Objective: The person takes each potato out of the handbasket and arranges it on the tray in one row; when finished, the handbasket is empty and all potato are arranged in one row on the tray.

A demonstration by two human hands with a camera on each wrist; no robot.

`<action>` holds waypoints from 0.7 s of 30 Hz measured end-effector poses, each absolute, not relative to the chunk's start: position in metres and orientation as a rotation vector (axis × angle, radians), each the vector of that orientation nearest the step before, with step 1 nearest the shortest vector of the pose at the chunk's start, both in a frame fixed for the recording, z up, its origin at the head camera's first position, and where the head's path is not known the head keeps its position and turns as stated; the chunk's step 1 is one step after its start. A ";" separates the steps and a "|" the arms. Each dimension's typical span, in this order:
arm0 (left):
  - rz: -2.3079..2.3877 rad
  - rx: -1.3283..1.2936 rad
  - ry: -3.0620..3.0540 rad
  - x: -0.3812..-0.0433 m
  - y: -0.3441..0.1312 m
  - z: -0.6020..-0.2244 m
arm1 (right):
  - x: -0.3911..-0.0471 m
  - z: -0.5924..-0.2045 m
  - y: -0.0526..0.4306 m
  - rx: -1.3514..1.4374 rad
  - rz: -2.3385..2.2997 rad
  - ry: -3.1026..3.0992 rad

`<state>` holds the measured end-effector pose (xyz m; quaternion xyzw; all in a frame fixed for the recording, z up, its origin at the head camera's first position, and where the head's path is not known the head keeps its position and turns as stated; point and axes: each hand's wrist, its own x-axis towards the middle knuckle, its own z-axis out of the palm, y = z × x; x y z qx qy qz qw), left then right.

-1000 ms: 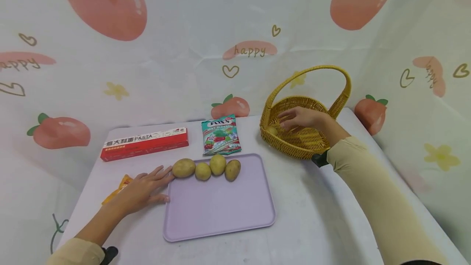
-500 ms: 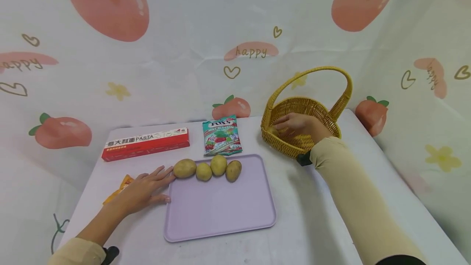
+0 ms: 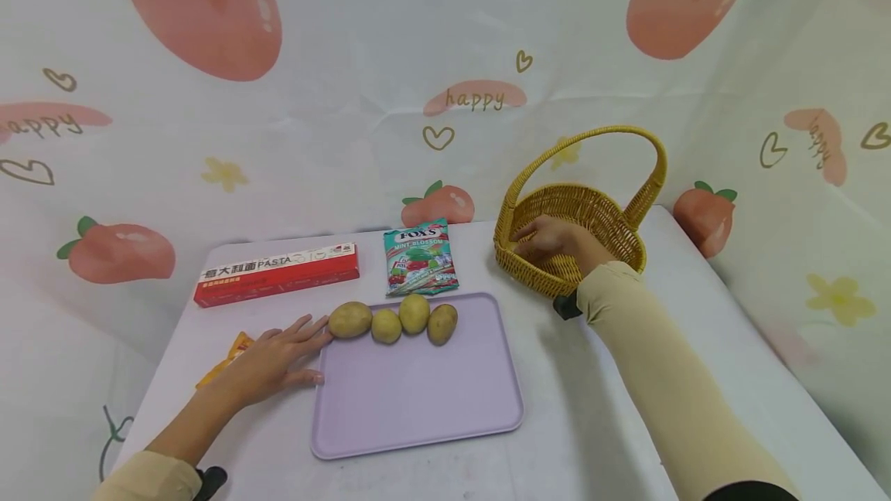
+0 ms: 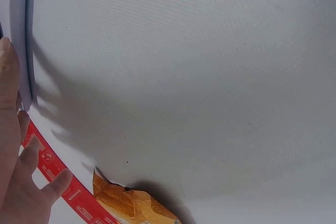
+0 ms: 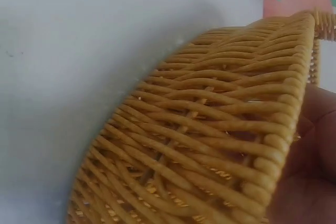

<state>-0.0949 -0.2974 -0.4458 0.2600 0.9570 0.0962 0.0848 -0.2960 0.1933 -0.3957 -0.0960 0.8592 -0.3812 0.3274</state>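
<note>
My left hand [image 3: 274, 362] rests with spread fingers at the left edge of a lilac tray [image 3: 418, 397], its fingertips beside the leftmost potato [image 3: 349, 319]. Several potatoes stand in a row along the tray's far side. My right hand [image 3: 550, 240] reaches into a yellow wicker basket [image 3: 592, 203], its fingers curled over a potato at the basket's left end; the hand covers most of that potato. In the right wrist view, the woven wall of the basket [image 5: 210, 114] hides most of the fingers.
A red and white pasta box [image 3: 274, 275] lies at the back left. Beside it is a green candy bag [image 3: 420, 257]. An orange packet [image 3: 230, 358] lies partly behind my left forearm. The basket's tall handle [image 3: 612, 131] arches over its opening.
My right hand has moved left and down inside the basket, and its fingers have curled over the potato there. My left hand has stayed at the tray's edge.
</note>
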 end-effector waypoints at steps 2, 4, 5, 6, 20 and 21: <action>0.287 0.776 2.851 -0.095 -0.297 -0.446 | -0.295 -0.396 0.195 -0.311 -0.952 2.310; 0.288 0.780 2.849 -0.095 -0.297 -0.446 | -0.294 -0.395 0.198 -0.380 -0.943 2.335; 0.288 0.783 2.848 -0.095 -0.297 -0.446 | -0.293 -0.393 0.200 -0.424 -0.940 2.343; 0.290 0.786 2.849 -0.095 -0.296 -0.445 | -0.292 -0.391 0.202 -0.487 -0.930 2.363; 0.301 0.809 2.869 -0.094 -0.295 -0.444 | -0.283 -0.349 0.221 -0.772 -0.855 2.358; 0.298 0.802 2.867 -0.094 -0.295 -0.444 | -0.280 -0.346 0.222 -0.794 -0.853 2.353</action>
